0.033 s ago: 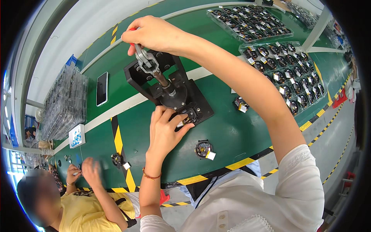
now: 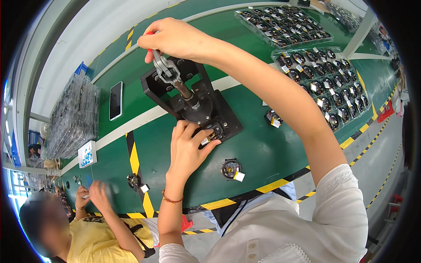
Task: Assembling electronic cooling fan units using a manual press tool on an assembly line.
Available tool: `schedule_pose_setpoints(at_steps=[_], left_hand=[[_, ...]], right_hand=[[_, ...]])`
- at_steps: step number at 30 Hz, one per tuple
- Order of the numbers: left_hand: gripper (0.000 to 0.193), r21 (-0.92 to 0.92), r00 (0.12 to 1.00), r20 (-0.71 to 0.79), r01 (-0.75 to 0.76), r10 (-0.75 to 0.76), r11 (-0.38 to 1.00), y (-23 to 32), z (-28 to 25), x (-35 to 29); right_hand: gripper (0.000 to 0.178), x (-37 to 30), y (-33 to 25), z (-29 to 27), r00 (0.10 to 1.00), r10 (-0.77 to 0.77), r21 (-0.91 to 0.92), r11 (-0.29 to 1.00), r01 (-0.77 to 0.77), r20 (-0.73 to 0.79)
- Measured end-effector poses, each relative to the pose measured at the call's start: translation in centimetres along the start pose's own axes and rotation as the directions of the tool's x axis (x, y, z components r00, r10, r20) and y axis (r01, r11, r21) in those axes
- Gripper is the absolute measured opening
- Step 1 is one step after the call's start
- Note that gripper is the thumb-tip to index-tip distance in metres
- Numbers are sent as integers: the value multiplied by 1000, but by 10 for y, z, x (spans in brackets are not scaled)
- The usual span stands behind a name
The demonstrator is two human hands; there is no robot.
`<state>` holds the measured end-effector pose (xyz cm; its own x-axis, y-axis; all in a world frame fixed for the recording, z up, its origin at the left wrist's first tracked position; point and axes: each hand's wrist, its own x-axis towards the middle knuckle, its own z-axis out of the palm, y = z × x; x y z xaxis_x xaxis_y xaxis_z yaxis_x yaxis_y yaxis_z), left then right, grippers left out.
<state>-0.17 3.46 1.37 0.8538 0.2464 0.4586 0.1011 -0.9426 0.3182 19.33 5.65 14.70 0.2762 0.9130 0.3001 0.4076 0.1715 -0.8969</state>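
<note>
My right hand (image 2: 169, 39) is wrapped round the red handle (image 2: 151, 34) of a metal toggle clamp (image 2: 168, 72). The clamp belongs to a black press fixture (image 2: 230, 116) on the green bench, its plunger pointing down at a round plate. Below that plate my left hand (image 2: 188, 147) is closed on a small round black watch-like module (image 2: 215, 130) at the fixture's near end. Index finger and thumb rest at the module's edge, hiding part of it. Another round module (image 2: 230, 169) with a white tab lies in front of the fixture.
Clear trays of modules (image 2: 324, 87) stand at the right and far right. One module (image 2: 274, 118) lies beside my right arm. Leftward are a phone (image 2: 115, 101), stacked clear trays (image 2: 74, 116), a white box (image 2: 87, 154) and a co-worker's hands (image 2: 100, 196) near another module (image 2: 132, 180).
The co-worker's hand at the left has shifted slightly to the left. My hands and the fixture show no visible movement.
</note>
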Motion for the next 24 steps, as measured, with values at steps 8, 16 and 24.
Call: schedule_pose_setpoints(at_steps=[8, 16, 24], left_hand=[[33, -11, 988, -41, 152, -152, 988, 16, 5, -6], [27, 85, 984, -156, 101, -87, 991, 12, 10, -15], [20, 153, 951, -241, 237, -196, 959, 7, -39, -35]], right_hand=[[33, -15, -10, 7, 758, -572, -166, 819, 549, -315], [29, -105, 5, 17, 420, -903, -449, 338, 827, 94], [43, -151, 32, 13, 672, -730, -340, 604, 721, 129]])
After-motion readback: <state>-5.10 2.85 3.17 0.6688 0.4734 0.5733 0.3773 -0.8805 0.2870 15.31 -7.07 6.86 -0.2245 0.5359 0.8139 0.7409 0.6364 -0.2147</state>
